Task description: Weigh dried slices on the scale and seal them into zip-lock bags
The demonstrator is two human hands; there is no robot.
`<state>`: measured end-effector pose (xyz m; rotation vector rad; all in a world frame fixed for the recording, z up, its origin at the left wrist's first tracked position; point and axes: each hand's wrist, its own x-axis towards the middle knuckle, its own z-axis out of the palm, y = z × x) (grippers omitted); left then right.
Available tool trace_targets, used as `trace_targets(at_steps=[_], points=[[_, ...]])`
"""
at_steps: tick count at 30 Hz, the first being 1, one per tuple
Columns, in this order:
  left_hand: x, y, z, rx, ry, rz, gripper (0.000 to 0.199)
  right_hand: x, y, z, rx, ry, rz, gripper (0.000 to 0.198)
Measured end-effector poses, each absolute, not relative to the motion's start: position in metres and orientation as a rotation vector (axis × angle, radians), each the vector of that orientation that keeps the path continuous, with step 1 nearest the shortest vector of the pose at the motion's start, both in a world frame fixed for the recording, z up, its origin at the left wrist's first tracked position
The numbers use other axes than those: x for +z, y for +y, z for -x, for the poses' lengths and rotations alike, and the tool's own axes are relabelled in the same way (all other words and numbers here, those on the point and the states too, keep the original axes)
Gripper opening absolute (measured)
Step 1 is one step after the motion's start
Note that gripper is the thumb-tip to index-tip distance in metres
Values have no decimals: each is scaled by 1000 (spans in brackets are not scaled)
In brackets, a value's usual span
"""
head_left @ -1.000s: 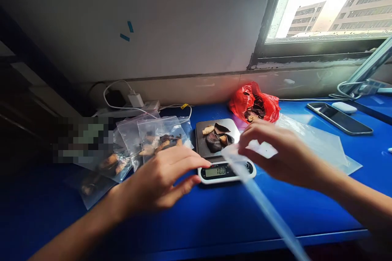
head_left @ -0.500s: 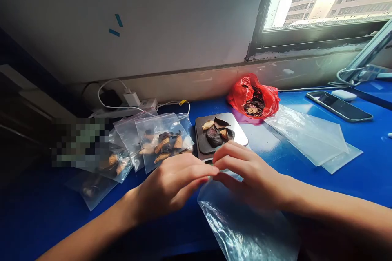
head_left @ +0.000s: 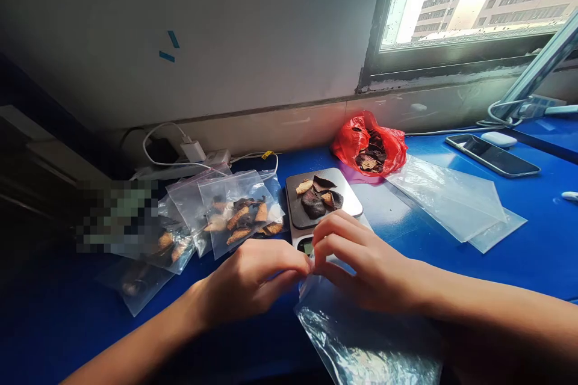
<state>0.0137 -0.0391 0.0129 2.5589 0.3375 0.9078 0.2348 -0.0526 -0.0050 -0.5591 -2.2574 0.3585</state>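
A clear plastic zip bag [head_left: 361, 337] hangs tilted below my hands, its upper edge between their fingertips. My left hand [head_left: 255, 274] is closed in a pinch at that edge. Facing it, my right hand [head_left: 361, 258] pinches the same edge, thumb under the bent fingers. Just beyond is a kitchen scale [head_left: 295, 216], its display partly covered by my right hand. Several dark dried peel pieces [head_left: 315, 203] with pale tan undersides lie on its metal plate. No contents can be made out in the held bag.
Several filled zip bags [head_left: 244, 210] overlap on the left. A red plastic bag [head_left: 347, 144] of dried pieces stands open by the wall. Flat plastic bags [head_left: 451, 198] and a phone [head_left: 494, 155] lie right. Behind the filled bags is a power strip with a charger [head_left: 193, 149].
My left fingers have drawn in from a flatter pose to a tighter pinch at the bag's edge. More of the scale's display shows. The whole view has shifted slightly.
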Motion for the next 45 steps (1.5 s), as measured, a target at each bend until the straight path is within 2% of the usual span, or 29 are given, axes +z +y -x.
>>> trace_targets(at_steps=[6, 13, 20, 23, 26, 28, 32, 35, 38, 43, 45], points=[[18, -38, -16, 865, 194, -2784, 23, 3, -60, -236, 264, -2370, 502, 15], [25, -34, -6, 652, 335, -2883, 32, 14, -62, -241, 361, -2540, 490, 18], [44, -52, -8, 202, 568, -2662, 15, -1, -57, -242, 335, -2593, 531, 14], [49, -59, -9, 159, 693, -2603, 25, 1, -58, -240, 338, -2593, 586, 12], [55, -56, -2, 249, 683, -2549, 49, 7, -60, -239, 343, -2543, 650, 8], [59, -51, 5, 373, 682, -2518, 56, 11, -61, -238, 338, -2509, 689, 10], [61, -44, 18, 540, 889, -2506, 48, 13, -60, -239, 337, -2442, 659, 11], [56, -44, 19, 743, 1123, -2485, 17, 11, -59, -242, 352, -2300, 643, 10], [56, -46, 18, 922, 1302, -2513, 35, 10, -60, -244, 337, -2099, 728, 12], [65, -60, 18, 1026, 1218, -2841, 24, 9, -63, -242, 232, -1989, 764, 15], [61, -68, 12, 1016, 1161, -2875, 36, 8, -65, -237, 291, -1990, 731, 15]])
